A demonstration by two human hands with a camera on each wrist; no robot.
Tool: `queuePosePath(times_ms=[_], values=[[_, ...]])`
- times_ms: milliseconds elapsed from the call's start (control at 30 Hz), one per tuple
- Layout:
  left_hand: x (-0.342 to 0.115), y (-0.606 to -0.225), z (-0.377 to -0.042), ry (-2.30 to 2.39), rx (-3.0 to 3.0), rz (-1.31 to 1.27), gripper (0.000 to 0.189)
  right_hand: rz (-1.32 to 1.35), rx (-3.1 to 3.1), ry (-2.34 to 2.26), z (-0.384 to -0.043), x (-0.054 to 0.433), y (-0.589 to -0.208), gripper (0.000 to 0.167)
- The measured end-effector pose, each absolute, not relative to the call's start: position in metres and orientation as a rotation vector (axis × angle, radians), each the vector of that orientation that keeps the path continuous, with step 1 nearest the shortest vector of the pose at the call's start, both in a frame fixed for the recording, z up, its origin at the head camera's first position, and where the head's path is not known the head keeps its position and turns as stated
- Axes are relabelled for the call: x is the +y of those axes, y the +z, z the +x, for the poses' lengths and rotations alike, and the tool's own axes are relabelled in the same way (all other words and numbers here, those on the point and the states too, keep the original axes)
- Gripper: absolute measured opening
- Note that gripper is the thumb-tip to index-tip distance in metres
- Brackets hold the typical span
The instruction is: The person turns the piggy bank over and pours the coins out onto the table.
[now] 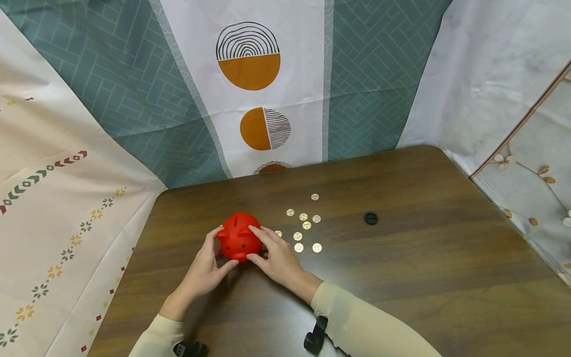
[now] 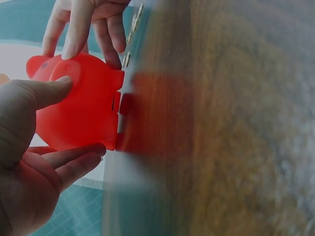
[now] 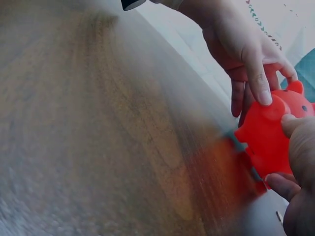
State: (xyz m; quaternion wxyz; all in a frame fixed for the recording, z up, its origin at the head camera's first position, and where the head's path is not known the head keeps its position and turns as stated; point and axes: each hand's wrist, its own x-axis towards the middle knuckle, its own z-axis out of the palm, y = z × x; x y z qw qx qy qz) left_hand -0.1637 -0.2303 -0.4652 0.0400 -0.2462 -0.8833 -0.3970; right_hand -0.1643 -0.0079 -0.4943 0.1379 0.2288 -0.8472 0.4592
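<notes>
A red piggy bank (image 1: 238,238) stands upright at the middle-left of the table, its snout towards me and the dark coin slot (image 1: 236,221) on top. My left hand (image 1: 206,270) holds its left side, thumb by the snout and fingers round the flank. On the other side my right hand (image 1: 282,259) grips it, with the thumb near the snout and a finger at the ear. In the left wrist view the feet of the piggy bank (image 2: 83,113) are right at the tabletop, over its red reflection.
Several gold coins (image 1: 298,236) lie scattered right of the piggy bank, one close beside my right hand. Farther right is a round black plug (image 1: 371,217). Patterned cloth (image 1: 276,89) hangs behind the brown wooden table (image 1: 401,277).
</notes>
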Motion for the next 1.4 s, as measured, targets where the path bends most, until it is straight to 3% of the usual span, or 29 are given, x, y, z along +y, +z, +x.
queuePosePath(times_ms=[1033, 1200, 1400], values=[[-0.235, -0.465, -0.159, -1.159, -2.731, -0.703, 0.095, 0.706, -2.413, 1.407, -0.161, -0.007, -0.490, 0.067], [-0.241, -0.461, -0.154, -1.133, -2.802, -0.652, 0.099, 0.731, -2.452, 1.366, -0.160, 0.032, -0.470, 0.071], [-0.258, -0.444, -0.144, -0.895, -2.842, -0.630, 0.101, 0.654, -2.576, 1.057, -0.161, 0.122, -0.446, 0.073]])
